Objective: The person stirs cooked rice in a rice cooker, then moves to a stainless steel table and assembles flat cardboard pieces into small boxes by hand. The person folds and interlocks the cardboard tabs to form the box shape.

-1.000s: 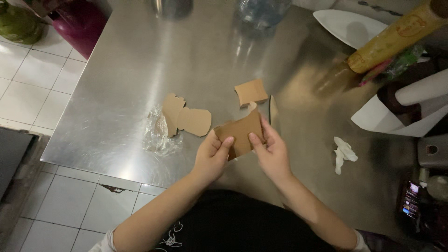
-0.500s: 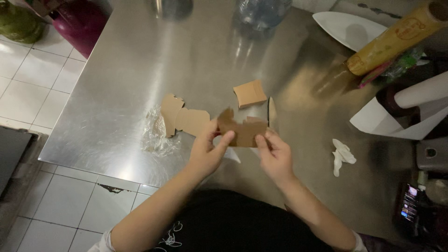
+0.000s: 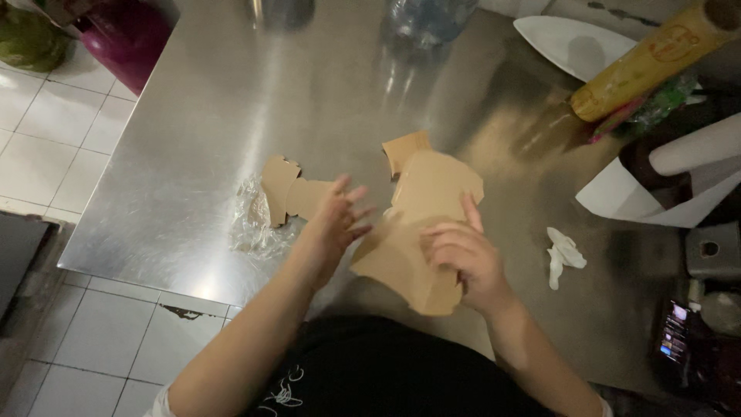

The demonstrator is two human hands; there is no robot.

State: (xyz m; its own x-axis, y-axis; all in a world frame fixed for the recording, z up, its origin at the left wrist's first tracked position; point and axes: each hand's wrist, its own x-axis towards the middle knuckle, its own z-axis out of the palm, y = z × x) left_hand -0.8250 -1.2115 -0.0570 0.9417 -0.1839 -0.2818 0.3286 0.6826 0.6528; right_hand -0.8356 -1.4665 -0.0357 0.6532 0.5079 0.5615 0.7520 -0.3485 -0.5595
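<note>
My right hand (image 3: 461,251) grips a flat brown cardboard box blank (image 3: 421,224), held tilted above the steel table (image 3: 231,100). My left hand (image 3: 336,220) hovers just left of the blank with its fingers spread, holding nothing. Under that hand another brown cardboard piece (image 3: 284,193) lies flat on the table, resting partly on a crumpled clear plastic wrap (image 3: 251,224). A small folded cardboard piece (image 3: 401,147) lies just beyond the held blank.
A crumpled white tissue (image 3: 563,255) lies to the right. At the back right are a white dish (image 3: 571,42), a yellow roll (image 3: 644,66) and white paper (image 3: 656,193). A clear bottle (image 3: 428,15) stands at the far edge. Tiled floor (image 3: 54,154) borders the table's left.
The cardboard in my hands has unfolded into a larger flat blank. My left hand let go of it and spread its fingers; my right hand keeps hold.
</note>
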